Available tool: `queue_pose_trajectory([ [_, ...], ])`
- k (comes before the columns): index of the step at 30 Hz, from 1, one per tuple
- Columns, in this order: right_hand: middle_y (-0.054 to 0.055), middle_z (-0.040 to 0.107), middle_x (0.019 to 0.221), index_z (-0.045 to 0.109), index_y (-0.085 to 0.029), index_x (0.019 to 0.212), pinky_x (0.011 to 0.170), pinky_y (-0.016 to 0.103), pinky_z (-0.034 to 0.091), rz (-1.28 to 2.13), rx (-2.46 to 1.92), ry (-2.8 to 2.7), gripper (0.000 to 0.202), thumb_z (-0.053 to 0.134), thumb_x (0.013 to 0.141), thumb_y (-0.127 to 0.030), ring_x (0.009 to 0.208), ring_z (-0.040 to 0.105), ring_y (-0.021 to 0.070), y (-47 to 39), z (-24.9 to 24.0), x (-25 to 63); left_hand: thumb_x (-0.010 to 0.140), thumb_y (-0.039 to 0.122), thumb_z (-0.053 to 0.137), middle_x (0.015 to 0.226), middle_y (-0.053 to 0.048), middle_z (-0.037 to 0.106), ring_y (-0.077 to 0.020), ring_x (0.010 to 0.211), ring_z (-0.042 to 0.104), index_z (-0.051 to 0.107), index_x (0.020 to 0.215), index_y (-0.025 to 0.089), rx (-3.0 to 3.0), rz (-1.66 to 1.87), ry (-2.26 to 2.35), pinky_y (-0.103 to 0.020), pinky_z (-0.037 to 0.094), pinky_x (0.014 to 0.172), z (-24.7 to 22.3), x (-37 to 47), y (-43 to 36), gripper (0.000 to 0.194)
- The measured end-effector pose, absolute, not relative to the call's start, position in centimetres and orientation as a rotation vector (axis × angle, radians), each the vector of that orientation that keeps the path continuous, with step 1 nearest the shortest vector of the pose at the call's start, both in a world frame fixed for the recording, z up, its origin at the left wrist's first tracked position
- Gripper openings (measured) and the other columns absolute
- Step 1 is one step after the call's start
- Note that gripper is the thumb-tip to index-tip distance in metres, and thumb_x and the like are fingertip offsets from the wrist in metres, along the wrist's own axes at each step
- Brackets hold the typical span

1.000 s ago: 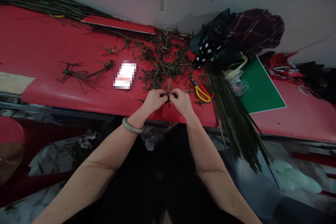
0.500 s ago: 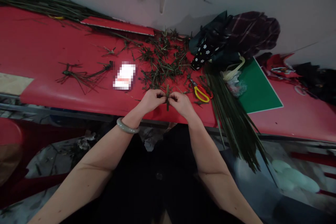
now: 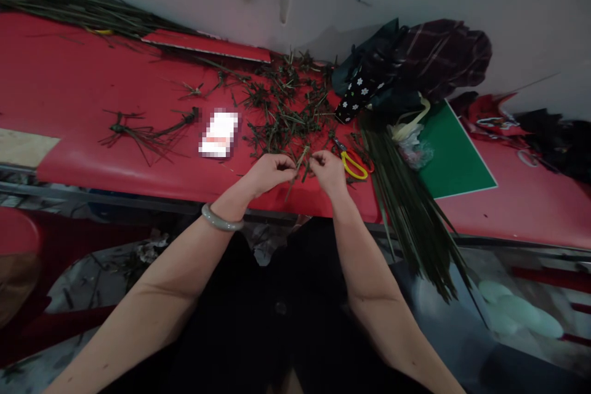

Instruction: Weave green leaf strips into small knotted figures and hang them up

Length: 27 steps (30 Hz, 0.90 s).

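Note:
Near the front edge of the red-covered table, my left hand (image 3: 271,173) pinches a thin green leaf strip (image 3: 301,157) that slants up and to the right. My right hand (image 3: 329,173), closed in a pinch, is on a short darker end of leaf (image 3: 306,171) beside it. Whether the two pieces are one strip cannot be made out. Just beyond my fingers lies a heap of small knotted leaf pieces (image 3: 289,120). Scissors (image 3: 353,164) with yellow and red handles rest to the right of my right hand.
Long green leaves (image 3: 409,209) hang over the table edge on the right, by a green board (image 3: 457,157). A phone with a blurred screen (image 3: 220,133) and woven leaf figures (image 3: 133,129) lie left. Dark cloth bundles (image 3: 443,58) stand against the wall.
My hands have moved slightly apart, the right one shifting right. The leaf strip, upright between my fingertips before, now slants, and a second end shows by my right fingers.

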State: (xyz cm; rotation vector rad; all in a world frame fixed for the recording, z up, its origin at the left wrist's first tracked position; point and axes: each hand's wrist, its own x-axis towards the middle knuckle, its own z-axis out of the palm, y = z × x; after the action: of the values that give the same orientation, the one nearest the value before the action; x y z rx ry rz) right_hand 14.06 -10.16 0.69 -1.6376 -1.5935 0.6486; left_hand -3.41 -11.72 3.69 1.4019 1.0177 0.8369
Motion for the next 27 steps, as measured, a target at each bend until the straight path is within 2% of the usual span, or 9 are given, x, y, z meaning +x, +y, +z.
queue_pose_trajectory([
  [4, 0.006, 0.065, 0.073, 0.062, -0.014, 0.084, 0.073, 0.035, 0.047, 0.502, -1.754, -1.551, 0.023, 0.05, 0.072, -0.03, 0.071, 0.06, 0.019, -8.1, -0.2, 15.8, 0.067, 0.018, 0.055, 0.061, -0.002, 0.063, -0.0054, 0.049, 0.05, 0.056, 0.066, 0.014, 1.167, 0.866, 0.937, -0.019, 0.04, 0.05, 4.0, -3.6, -12.2, 0.004],
  [8, 0.008, 0.065, 0.093, 0.064, -0.016, 0.091, 0.08, 0.034, 0.047, 0.573, -1.539, -1.603, 0.029, 0.051, 0.075, -0.036, 0.086, 0.06, 0.0182, -9.1, 1.3, 14.7, 0.068, 0.019, 0.056, 0.059, -0.001, 0.062, -0.0044, 0.048, 0.049, 0.056, 0.068, 0.014, 1.118, 0.939, 0.947, -0.019, 0.04, 0.05, 4.1, -3.7, -12.2, 0.005],
  [11, 0.003, 0.066, 0.09, 0.063, -0.019, 0.093, 0.077, 0.03, 0.049, 0.853, -1.288, -1.609, 0.026, 0.053, 0.075, -0.035, 0.082, 0.061, 0.014, -10.7, 3.0, 12.8, 0.068, 0.019, 0.058, 0.054, 0.001, 0.059, -0.0046, 0.049, 0.049, 0.056, 0.068, 0.014, 1.176, 0.953, 0.97, -0.018, 0.04, 0.051, 4.0, -3.6, -12.3, 0.005],
  [13, 0.001, 0.066, 0.084, 0.063, -0.019, 0.087, 0.074, 0.029, 0.05, 0.878, -1.221, -1.599, 0.02, 0.056, 0.073, -0.031, 0.078, 0.061, 0.0128, -11.5, 3.8, 11.8, 0.068, 0.02, 0.058, 0.056, 0.0, 0.059, -0.0053, 0.052, 0.051, 0.058, 0.069, 0.013, 1.221, 0.926, 0.961, -0.018, 0.042, 0.053, 3.7, -3.4, -12.4, 0.007],
  [17, 0.001, 0.065, 0.077, 0.06, -0.019, 0.087, 0.068, 0.027, 0.051, 0.662, -1.225, -1.555, 0.016, 0.053, 0.077, -0.029, 0.07, 0.061, 0.0119, -12.4, 4.1, 11.2, 0.072, 0.025, 0.057, 0.059, -0.002, 0.061, -0.0055, 0.052, 0.052, 0.06, 0.068, 0.012, 1.238, 0.845, 0.931, -0.019, 0.042, 0.053, 2.7, -3.2, -12.6, 0.014],
  [22, 0.003, 0.067, 0.084, 0.062, -0.021, 0.081, 0.078, 0.027, 0.05, 0.253, -1.014, -1.894, 0.013, 0.049, 0.08, -0.021, 0.083, 0.062, 0.013, -13.6, 4.1, 10.8, 0.072, 0.029, 0.059, 0.051, 0.001, 0.057, -0.0047, 0.045, 0.049, 0.057, 0.065, 0.012, 1.082, 0.919, 0.925, -0.017, 0.039, 0.047, 2.1, -3.3, -12.7, 0.018],
  [27, 0.003, 0.066, 0.086, 0.059, -0.021, 0.089, 0.075, 0.028, 0.051, 0.218, -1.169, -1.657, 0.015, 0.045, 0.083, -0.025, 0.081, 0.063, 0.0137, -13.6, 4.4, 10.9, 0.072, 0.028, 0.06, 0.061, -0.002, 0.063, -0.0065, 0.051, 0.055, 0.06, 0.073, 0.012, 1.045, 0.857, 0.959, -0.019, 0.045, 0.052, 2.4, -3.4, -13.0, 0.015],
])
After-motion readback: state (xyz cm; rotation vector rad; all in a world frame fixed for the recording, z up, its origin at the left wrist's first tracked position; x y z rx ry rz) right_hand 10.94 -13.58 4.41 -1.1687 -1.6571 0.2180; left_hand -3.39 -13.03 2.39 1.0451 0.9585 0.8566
